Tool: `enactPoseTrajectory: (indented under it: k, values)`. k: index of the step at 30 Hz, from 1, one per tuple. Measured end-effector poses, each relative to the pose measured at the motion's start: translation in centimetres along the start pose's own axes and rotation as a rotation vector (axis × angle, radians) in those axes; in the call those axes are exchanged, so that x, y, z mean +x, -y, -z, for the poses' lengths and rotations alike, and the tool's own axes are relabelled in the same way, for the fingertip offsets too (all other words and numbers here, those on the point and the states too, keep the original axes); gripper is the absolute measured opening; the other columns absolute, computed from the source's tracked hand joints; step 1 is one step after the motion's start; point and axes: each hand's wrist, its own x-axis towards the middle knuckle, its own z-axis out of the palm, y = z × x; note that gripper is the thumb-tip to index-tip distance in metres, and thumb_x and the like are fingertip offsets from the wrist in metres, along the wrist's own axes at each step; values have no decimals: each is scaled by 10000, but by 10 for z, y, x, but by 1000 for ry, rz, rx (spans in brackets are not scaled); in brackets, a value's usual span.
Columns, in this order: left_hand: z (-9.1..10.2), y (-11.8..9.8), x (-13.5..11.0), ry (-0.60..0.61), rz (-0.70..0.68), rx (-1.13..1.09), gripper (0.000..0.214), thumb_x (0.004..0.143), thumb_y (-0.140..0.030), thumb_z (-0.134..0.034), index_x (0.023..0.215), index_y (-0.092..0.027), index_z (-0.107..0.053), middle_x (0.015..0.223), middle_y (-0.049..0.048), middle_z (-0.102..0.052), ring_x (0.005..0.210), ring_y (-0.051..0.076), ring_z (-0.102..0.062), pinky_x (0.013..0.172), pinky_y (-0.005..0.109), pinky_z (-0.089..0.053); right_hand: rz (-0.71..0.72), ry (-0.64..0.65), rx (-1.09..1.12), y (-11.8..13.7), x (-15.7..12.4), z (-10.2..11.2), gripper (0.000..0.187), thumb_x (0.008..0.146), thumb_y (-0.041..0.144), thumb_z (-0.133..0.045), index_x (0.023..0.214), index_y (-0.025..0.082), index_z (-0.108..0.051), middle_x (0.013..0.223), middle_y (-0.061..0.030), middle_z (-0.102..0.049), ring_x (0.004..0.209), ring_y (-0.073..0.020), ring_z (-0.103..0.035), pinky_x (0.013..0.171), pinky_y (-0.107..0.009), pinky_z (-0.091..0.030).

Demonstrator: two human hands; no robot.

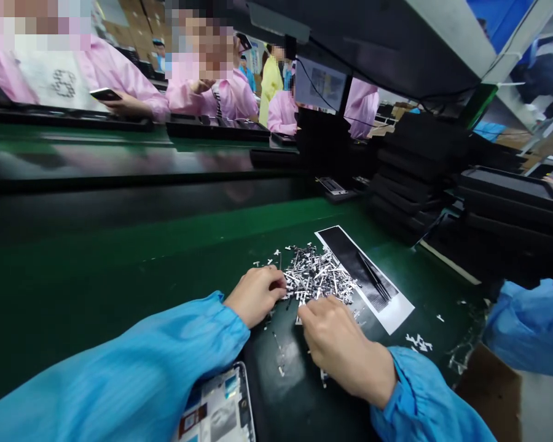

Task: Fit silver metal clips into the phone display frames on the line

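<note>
A heap of small black-and-white strip pieces (316, 270) lies on the green tabletop. At its left edge is my left hand (258, 296), fingers curled in and thumb drawn toward the index finger; whatever they hold is hidden. My right hand (343, 347) is at the near side of the heap, its fingers pinched together, with a small white strip piece (299, 317) at the fingertips. Black tweezers (373, 277) rest on a white-edged dark sheet (338, 242) to the right of the heap. An open device housing (221, 408) sits below my left forearm.
Stacked black trays (410, 166) stand at the back right, under an overhanging shelf (373, 43). Loose white bits (418, 342) and a cardboard box (488, 383) are at the right, near another person's blue sleeve (529, 325). People in pink sit across the bench.
</note>
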Motion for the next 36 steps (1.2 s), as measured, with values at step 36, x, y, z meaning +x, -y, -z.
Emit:
enactPoseTrajectory:
  k: [36]
  values:
    - [4,-23,-40,-341,27,-825,278,723,-434,-401,713,-163,-460,596,10,-523,572,156,-524,556,275,-445,-328,-212,1134,5,12,-1,183,809,222,-442,682,139,-544,611,17,-533,594,-84,-501,567,-184,-404]
